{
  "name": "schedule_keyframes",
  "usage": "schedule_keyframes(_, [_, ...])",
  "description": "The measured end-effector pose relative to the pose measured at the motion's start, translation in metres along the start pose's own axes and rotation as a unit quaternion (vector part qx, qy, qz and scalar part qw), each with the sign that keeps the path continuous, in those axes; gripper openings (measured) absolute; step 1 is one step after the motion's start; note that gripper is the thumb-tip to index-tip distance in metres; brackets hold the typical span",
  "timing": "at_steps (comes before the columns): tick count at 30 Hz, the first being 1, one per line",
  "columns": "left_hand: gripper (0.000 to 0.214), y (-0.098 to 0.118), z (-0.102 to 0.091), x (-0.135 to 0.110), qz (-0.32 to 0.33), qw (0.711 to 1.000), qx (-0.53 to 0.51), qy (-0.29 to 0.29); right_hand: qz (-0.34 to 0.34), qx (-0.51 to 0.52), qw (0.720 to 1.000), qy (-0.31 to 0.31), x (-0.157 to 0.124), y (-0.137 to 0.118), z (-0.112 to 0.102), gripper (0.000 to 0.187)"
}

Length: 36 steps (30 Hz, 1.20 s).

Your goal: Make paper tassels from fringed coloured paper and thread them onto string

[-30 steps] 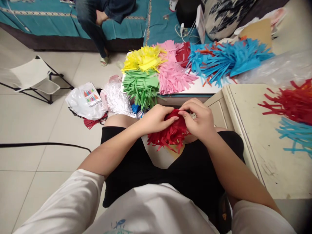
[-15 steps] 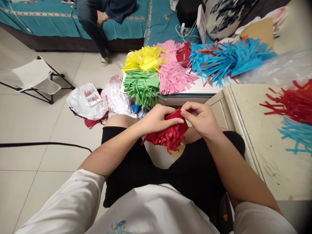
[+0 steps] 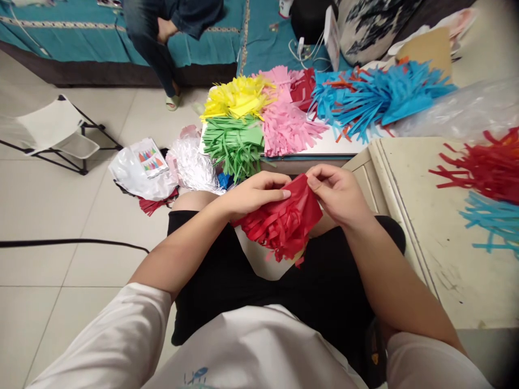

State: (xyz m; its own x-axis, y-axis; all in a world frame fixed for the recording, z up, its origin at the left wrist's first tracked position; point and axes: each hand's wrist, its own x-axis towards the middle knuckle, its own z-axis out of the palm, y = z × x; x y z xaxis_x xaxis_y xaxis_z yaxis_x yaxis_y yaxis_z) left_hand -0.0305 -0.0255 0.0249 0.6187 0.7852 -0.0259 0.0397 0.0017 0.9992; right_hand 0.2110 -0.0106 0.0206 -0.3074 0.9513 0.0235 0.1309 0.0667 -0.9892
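Note:
Above my lap, both hands hold a fringed piece of red tissue paper [image 3: 279, 227], its cut strips hanging down toward me. My left hand [image 3: 259, 192] grips its left upper side, the thumb lying over the top and the other fingers partly hidden behind. With thumb and forefinger, my right hand [image 3: 334, 192] pinches the upper right corner of the uncut band. Under the fringe, a pale sheet [image 3: 261, 256] rests on my black shorts.
Fringed bundles in yellow [image 3: 239, 97], green [image 3: 233, 143], pink [image 3: 287, 129] and blue [image 3: 385, 97] lie ahead on a white table. Red fringe [image 3: 482, 170] sits on the cream cabinet [image 3: 430, 216] at right. A folding stool [image 3: 52, 127] and plastic bag [image 3: 140, 170] stand left; another person's leg [image 3: 156, 54] is beyond.
The red tissue paper is spread wider, with more of its flat band showing. My right hand has moved slightly right with the corner; my left hand has shifted slightly left.

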Motion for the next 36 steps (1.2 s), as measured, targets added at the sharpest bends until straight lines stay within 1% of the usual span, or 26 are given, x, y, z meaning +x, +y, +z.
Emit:
schedule_keyframes(2, [0.035, -0.003, -0.001, 0.002, 0.003, 1.000, 0.016, 0.004, -0.052, -0.079, 0.995, 0.044, 0.001, 0.005, -0.001, 0.050])
schedule_keyframes(3, [0.034, -0.005, 0.000, 0.004, 0.005, 0.999, 0.029, 0.014, -0.071, -0.103, 0.991, 0.055, 0.001, 0.006, 0.000, 0.047])
schedule_keyframes(5, [0.036, -0.008, 0.001, 0.006, 0.004, 0.998, 0.052, 0.039, -0.093, -0.122, 0.987, 0.056, 0.000, 0.008, 0.002, 0.041])
schedule_keyframes(8, [0.039, -0.011, 0.004, 0.007, 0.006, 0.995, 0.072, 0.074, -0.098, -0.147, 0.983, 0.053, -0.001, 0.007, 0.004, 0.034])
schedule_keyframes(11, [0.042, -0.009, 0.007, 0.005, 0.020, 0.991, 0.092, 0.099, -0.086, -0.180, 0.978, 0.065, -0.002, 0.007, 0.003, 0.033])
schedule_keyframes(15, [0.048, -0.005, 0.009, 0.005, 0.024, 0.985, 0.120, 0.123, -0.078, -0.152, 0.985, 0.040, -0.001, 0.007, 0.002, 0.026])
schedule_keyframes(17, [0.050, -0.005, 0.011, 0.005, 0.018, 0.982, 0.129, 0.137, -0.099, -0.152, 0.983, 0.036, -0.002, 0.006, 0.003, 0.021])
schedule_keyframes(20, [0.051, -0.008, 0.013, 0.006, 0.017, 0.975, 0.146, 0.167, -0.158, -0.185, 0.966, 0.086, -0.007, -0.001, 0.007, 0.018])
schedule_keyframes(21, [0.052, -0.009, 0.015, 0.006, 0.021, 0.971, 0.159, 0.180, -0.167, -0.195, 0.961, 0.100, -0.010, -0.003, 0.009, 0.018])
schedule_keyframes(23, [0.050, -0.012, 0.018, 0.006, 0.036, 0.957, 0.199, 0.209, -0.155, -0.210, 0.961, 0.090, -0.015, -0.006, 0.015, 0.025])
schedule_keyframes(26, [0.048, -0.016, 0.023, 0.005, 0.054, 0.934, 0.269, 0.228, -0.100, -0.210, 0.972, 0.044, -0.018, -0.006, 0.022, 0.029])
schedule_keyframes(28, [0.050, -0.017, 0.023, 0.006, 0.046, 0.932, 0.285, 0.217, -0.056, -0.171, 0.983, 0.032, -0.014, -0.003, 0.023, 0.027])
schedule_keyframes(30, [0.054, -0.016, 0.020, 0.007, 0.028, 0.945, 0.264, 0.189, -0.007, -0.112, 0.994, 0.010, -0.008, 0.001, 0.019, 0.027])
schedule_keyframes(33, [0.056, -0.013, 0.010, 0.008, 0.003, 0.975, 0.198, 0.100, 0.062, -0.052, 0.995, -0.051, 0.001, 0.003, 0.004, 0.024])
schedule_keyframes(36, [0.053, -0.008, 0.002, 0.007, -0.008, 0.987, 0.161, 0.011, 0.101, -0.068, 0.983, -0.135, 0.004, 0.002, -0.010, 0.018])
